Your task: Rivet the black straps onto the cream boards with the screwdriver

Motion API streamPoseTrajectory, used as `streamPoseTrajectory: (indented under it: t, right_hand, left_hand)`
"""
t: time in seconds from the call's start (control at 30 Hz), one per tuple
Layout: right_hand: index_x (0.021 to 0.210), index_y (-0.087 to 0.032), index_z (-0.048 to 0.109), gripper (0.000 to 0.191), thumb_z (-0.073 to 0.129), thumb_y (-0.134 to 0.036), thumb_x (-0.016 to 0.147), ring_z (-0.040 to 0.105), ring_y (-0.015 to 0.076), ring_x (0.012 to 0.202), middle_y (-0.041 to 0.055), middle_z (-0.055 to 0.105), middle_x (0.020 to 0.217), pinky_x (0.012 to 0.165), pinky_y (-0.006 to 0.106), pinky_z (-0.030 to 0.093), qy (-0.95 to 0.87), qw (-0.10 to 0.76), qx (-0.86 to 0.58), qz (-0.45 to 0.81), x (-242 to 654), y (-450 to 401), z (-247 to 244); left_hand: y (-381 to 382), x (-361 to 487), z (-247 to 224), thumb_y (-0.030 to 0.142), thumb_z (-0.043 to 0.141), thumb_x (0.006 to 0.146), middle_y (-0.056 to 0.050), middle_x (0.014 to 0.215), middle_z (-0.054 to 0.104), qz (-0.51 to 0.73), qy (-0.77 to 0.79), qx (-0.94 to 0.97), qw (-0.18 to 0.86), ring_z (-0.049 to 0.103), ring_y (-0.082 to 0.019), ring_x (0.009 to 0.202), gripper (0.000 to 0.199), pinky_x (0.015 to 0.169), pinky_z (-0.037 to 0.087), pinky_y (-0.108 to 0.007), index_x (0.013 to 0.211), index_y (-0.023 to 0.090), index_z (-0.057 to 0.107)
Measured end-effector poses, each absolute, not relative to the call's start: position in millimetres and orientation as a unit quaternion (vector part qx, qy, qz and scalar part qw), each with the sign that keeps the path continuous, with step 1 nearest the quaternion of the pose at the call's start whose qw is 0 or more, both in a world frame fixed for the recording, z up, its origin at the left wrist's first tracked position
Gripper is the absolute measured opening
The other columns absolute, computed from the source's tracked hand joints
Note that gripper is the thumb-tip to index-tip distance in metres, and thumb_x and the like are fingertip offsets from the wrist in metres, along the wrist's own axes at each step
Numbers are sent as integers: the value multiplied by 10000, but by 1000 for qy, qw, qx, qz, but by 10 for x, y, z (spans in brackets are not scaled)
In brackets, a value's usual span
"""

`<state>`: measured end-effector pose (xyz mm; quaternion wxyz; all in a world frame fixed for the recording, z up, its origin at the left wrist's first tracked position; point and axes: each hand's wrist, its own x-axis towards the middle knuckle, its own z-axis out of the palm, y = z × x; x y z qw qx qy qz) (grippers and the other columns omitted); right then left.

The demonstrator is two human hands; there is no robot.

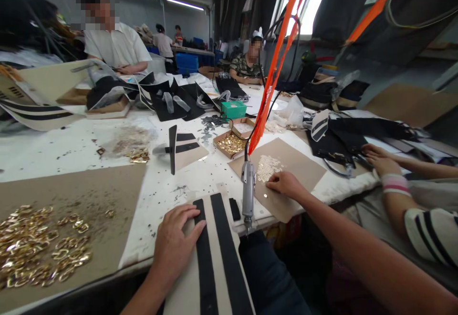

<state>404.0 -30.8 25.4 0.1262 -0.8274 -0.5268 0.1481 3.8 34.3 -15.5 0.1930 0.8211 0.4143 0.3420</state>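
A cream panel with two black stripes [222, 248] slants from the table edge down over my lap. My left hand [175, 236] lies on its left side, fingers and thumb stretched over the surface. My right hand [284, 184] is over a brown cardboard sheet [304, 162], fingertips together beside a heap of small pale discs [268, 166]. Whatever the fingertips pinch is hidden. One loose disc [265, 195] lies just below them. Between my hands hangs a grey electric screwdriver [248, 191], tip down near the panel's right edge, touched by neither hand.
Orange straps [268, 90] hang above the screwdriver. Gold buckles [39, 248] cover cardboard at left; a box of gold pieces [231, 143] stands ahead. A smaller striped piece [188, 150] lies on the table. At right, a co-worker's hand [382, 160] touches black material. Other people sit farther back.
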Motion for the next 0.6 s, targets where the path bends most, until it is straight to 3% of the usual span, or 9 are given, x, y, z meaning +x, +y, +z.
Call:
streamPoseTrajectory:
  t: [0.17, 0.43, 0.6]
  right_hand:
    - [756, -223, 800, 217, 681, -398, 804, 656, 189, 666, 43, 747, 702, 594, 270, 378, -533, 68, -831, 146, 4039, -262, 334]
    - [770, -229, 790, 224, 625, -377, 802, 685, 247, 776, 96, 760, 810, 599, 298, 353, -564, -98, -815, 95, 3912, -156, 459]
    - [787, -221, 775, 237, 597, -378, 789, 691, 292, 808, 133, 764, 861, 586, 315, 333, -563, -114, -818, 18, 3829, -228, 468]
  left_hand:
    - [243, 64, -49, 294, 749, 841, -42, 1158, 735, 336, 426, 814, 209, 636, -288, 1145, 154, 1026, 484, -499, 990, 265, 723]
    - [123, 51, 63, 245, 790, 816, -28, 1178, 725, 322, 448, 800, 233, 607, -273, 1171, 207, 1025, 463, -478, 1006, 254, 710]
    - [93, 32, 49, 235, 800, 804, -27, 1173, 727, 333, 450, 792, 242, 602, -273, 1166, 210, 1009, 458, -469, 992, 257, 707]
